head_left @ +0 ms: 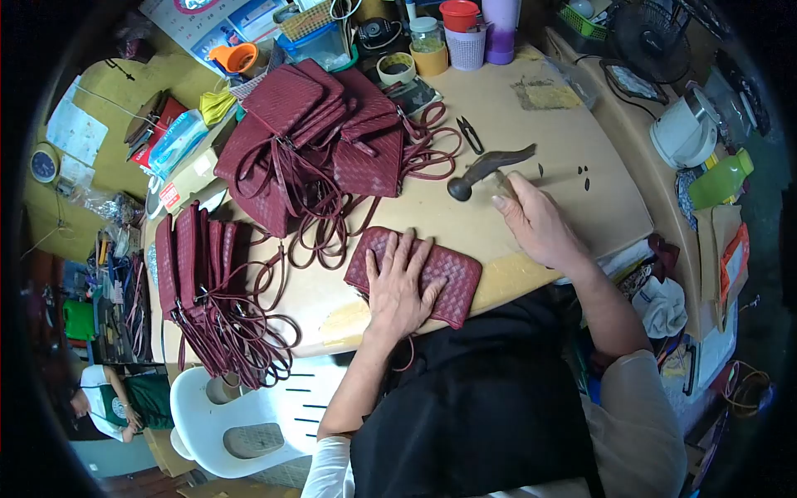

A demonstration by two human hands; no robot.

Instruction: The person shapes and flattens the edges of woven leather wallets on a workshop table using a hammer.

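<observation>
Spread flat, my left hand [398, 286] presses on a dark red woven pouch [452, 282] at the table's front edge. My right hand [540, 220] is wrapped round the handle of a hammer [462, 187], whose dark metal head is right of and above the pouch, apart from it. Behind the pouch lies a big pile of similar red pouches [286, 100] with thin looped straps. A second bundle of red pouches [195, 257] with straps sits at the left edge. Small black snips [471, 134] lie beyond the hammer head.
Along the back stand a tape roll [396, 69], a glass jar [427, 35], a white basket [465, 48] and a purple bottle [500, 33]. A white plastic chair [241, 423] is at the lower left. Farther left is another person [124, 398]. A kettle [685, 129] stands at right.
</observation>
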